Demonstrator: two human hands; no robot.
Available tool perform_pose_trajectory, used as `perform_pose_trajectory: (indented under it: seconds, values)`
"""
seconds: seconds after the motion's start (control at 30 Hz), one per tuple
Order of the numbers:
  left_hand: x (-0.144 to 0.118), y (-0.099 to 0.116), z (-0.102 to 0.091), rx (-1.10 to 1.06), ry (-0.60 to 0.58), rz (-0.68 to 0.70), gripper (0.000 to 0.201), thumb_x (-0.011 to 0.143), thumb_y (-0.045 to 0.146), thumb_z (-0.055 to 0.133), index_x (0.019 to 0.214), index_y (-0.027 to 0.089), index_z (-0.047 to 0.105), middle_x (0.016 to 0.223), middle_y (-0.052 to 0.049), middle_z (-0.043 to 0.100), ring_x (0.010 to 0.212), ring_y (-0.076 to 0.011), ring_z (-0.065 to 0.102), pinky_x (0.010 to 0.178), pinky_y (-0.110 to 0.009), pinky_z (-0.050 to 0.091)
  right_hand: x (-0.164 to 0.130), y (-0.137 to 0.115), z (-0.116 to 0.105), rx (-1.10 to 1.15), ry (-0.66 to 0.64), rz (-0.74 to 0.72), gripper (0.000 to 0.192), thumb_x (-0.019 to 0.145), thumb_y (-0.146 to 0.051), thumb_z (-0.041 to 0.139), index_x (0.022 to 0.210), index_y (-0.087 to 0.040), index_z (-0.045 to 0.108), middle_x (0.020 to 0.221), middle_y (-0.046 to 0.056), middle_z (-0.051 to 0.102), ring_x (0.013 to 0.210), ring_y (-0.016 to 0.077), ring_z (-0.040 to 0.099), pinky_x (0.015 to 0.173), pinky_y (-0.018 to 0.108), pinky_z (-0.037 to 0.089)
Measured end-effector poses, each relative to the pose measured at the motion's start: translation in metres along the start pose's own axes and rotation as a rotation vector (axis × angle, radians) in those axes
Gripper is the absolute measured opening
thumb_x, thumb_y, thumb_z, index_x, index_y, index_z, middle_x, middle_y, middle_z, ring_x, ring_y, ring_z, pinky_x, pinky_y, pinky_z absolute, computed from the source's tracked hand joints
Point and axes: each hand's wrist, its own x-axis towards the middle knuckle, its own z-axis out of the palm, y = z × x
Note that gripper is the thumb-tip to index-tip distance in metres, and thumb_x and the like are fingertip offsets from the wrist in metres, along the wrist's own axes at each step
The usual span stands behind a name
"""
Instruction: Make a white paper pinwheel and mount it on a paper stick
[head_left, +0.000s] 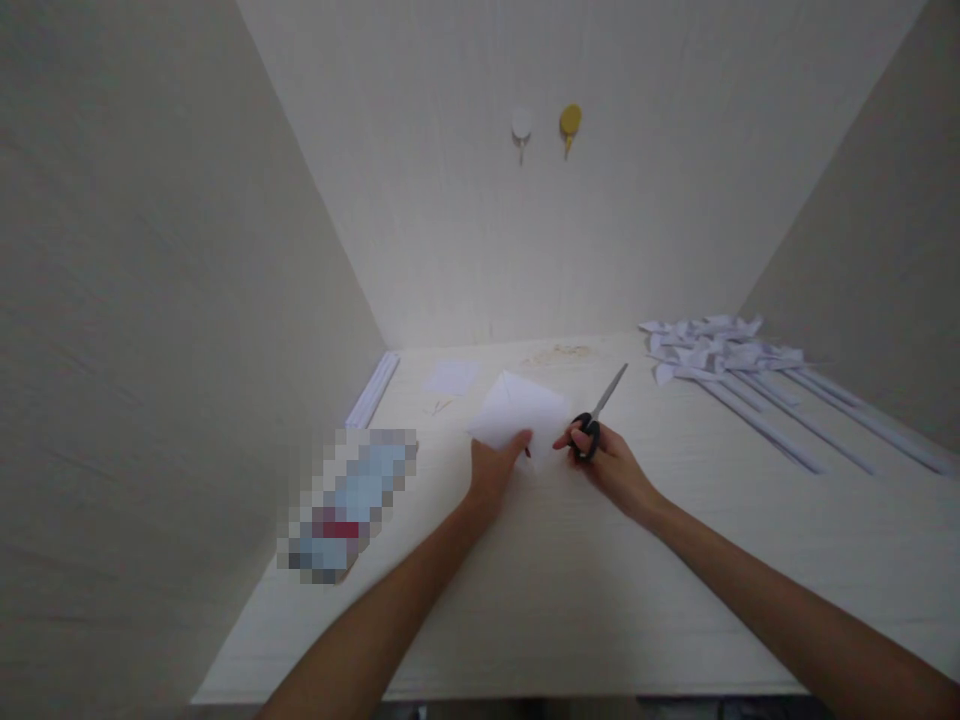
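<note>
A pale table [570, 600] fills a plain alcove of cream walls. Far left of the fingers, white strips [373, 388] lie along the wall, with a blurred object [349, 505] nearer. The left hand [491, 472] pinches the paper [521, 410] at its near edge. Just right, the right hand [611, 465] has its fingers closed through the scissors [596, 420], blades shut, pointing away. Far right lie paper pinwheels [720, 345]. Above, two hooks [546, 125] sit on the back wall.
</note>
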Motion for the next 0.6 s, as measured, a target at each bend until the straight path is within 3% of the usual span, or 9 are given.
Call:
perform_pose_trajectory:
  seconds: [0.13, 0.23, 0.33, 0.5, 0.6]
  values:
    - [0.0, -0.001, -0.002, -0.026, 0.002, -0.041, 0.03, 0.049, 0.027, 0.07, 0.073, 0.012, 0.059, 0.081, -0.009, 0.066, 0.074, -0.0195, 0.062, 0.065, -0.03, 0.049, -0.003, 0.0, -0.004, -0.173, 0.023, 0.019, 0.029, 0.071, -0.043, 0.054, 0.071, -0.014, 0.052, 0.062, 0.001, 0.06, 0.038, 0.0048, 0.038, 0.036, 0.019, 0.026]
    - [-0.002, 0.0, -0.004, -0.021, 0.003, -0.068, 0.028, 0.05, 0.026, 0.07, 0.072, 0.012, 0.059, 0.079, -0.008, 0.066, 0.072, -0.0194, 0.062, 0.062, -0.029, 0.049, 0.007, -0.003, -0.015, -0.445, 0.009, 0.024, 0.025, 0.076, -0.037, 0.047, 0.072, -0.013, 0.052, 0.064, 0.003, 0.063, 0.038, 0.0053, 0.039, 0.037, 0.019, 0.027]
    - [-0.003, 0.002, -0.007, -0.049, -0.017, -0.07, 0.027, 0.051, 0.022, 0.07, 0.073, 0.012, 0.058, 0.082, -0.008, 0.066, 0.073, -0.0186, 0.062, 0.064, -0.028, 0.049, 0.034, -0.011, -0.035, -1.036, 0.016, 0.041, 0.017, 0.079, -0.028, 0.041, 0.078, -0.015, 0.052, 0.07, 0.004, 0.066, 0.043, 0.0076, 0.048, 0.042, 0.02, 0.033]
    - [-0.002, 0.004, -0.008, -0.084, -0.094, -0.047, 0.027, 0.05, 0.019, 0.07, 0.073, 0.012, 0.059, 0.078, -0.008, 0.067, 0.071, -0.0185, 0.062, 0.063, -0.028, 0.049, 0.091, -0.037, -0.07, -1.355, 0.086, 0.063, 0.013, 0.073, -0.022, 0.053, 0.08, -0.012, 0.057, 0.071, 0.011, 0.066, 0.063, 0.017, 0.059, 0.051, 0.023, 0.035]
    - [-0.003, 0.004, -0.009, -0.085, -0.1, -0.046, 0.026, 0.051, 0.017, 0.07, 0.073, 0.012, 0.06, 0.078, -0.008, 0.067, 0.071, -0.018, 0.062, 0.062, -0.027, 0.049, 0.111, -0.045, -0.076, -1.511, 0.076, 0.08, 0.013, 0.072, -0.022, 0.055, 0.077, -0.011, 0.059, 0.082, 0.016, 0.065, 0.079, 0.0237, 0.059, 0.055, 0.025, 0.035]
